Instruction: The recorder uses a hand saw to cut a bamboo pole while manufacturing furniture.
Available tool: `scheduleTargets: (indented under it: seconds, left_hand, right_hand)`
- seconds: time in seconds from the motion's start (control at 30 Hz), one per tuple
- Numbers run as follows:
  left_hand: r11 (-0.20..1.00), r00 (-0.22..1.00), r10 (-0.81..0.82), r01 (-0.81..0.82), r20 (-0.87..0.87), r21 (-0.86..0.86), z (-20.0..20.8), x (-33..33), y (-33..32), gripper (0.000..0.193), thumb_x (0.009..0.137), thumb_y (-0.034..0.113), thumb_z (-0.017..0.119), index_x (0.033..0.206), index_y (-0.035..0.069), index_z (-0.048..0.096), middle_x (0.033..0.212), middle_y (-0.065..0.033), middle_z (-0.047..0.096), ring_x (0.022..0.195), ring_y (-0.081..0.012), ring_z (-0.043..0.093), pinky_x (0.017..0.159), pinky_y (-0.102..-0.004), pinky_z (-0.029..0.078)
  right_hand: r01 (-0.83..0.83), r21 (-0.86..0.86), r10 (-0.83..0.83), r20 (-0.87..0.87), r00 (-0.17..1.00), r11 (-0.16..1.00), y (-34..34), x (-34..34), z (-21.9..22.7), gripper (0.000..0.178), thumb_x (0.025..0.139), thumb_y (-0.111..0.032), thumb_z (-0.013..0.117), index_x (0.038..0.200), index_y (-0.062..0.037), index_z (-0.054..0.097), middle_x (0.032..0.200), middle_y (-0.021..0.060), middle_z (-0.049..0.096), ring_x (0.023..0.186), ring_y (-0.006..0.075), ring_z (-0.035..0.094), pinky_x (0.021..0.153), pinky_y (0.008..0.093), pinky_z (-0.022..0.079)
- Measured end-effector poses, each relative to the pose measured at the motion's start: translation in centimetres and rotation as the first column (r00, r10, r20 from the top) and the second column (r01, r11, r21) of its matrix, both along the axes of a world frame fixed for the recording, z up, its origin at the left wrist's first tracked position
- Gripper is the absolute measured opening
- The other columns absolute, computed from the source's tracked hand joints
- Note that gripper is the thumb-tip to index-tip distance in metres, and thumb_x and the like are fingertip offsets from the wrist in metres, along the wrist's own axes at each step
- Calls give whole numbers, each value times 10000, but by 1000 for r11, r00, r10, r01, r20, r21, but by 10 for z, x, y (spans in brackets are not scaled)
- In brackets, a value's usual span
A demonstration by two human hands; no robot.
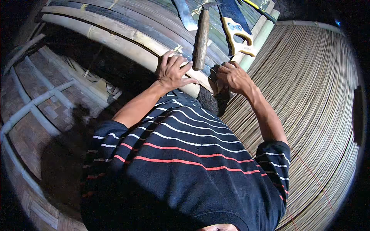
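Note:
My left hand (172,72) bends over the front edge of a bamboo platform (115,43), its thumb stretched to the right. Between that thumb and the fingers runs a pale bamboo strip (205,79), which the hand grips and presses down. A little to the right, my right hand (233,78) is closed at the platform's corner, near the strip's end. Something small and dark shows by its fingertips; the hand hides most of it. A hammer (201,40) with a wooden handle lies between and beyond my hands, its handle end pointing toward me.
Beyond the right hand lies a handsaw (237,36) with a pale handle. A flat metal blade (185,14) and a yellow-and-black tool (256,7) lie farther back. A wall of thin upright stalks (304,96) stands on the right. Bamboo framing (42,98) runs along the left.

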State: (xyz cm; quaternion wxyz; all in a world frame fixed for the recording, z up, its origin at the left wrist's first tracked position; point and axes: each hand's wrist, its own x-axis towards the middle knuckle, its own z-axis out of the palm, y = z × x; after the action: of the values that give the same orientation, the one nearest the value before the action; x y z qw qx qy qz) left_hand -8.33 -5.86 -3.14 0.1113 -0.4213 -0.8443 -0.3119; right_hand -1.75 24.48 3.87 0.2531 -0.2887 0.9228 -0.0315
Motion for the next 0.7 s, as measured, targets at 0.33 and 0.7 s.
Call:
scheduleTargets:
  seconds: [0.33, 0.7]
  left_hand:
    - [1000, 1000, 2, -2, 7, -11, 0, 1, -2, 690, 660, 683, 823, 1050, 114, 801, 1052, -37, 660, 1073, -220, 613, 1125, -513, 353]
    - [999, 993, 35, -36, 113, 6, 4, 1, 5, 674, 616, 622, 881, 1067, 129, 793, 1085, -37, 641, 1112, -243, 585, 1117, -498, 347]
  right_hand:
    - [-8, -45, 15, 153, 988, 999, -2, -21, 3, 343, 768, -202, 754, 1087, -83, 723, 1127, 63, 640, 1133, 247, 574, 1011, 424, 451]
    - [109, -138, -72, 251, 965, 984, 1, -28, -1, 233, 778, -240, 773, 943, -79, 738, 1066, 97, 630, 1097, 292, 555, 962, 459, 459]
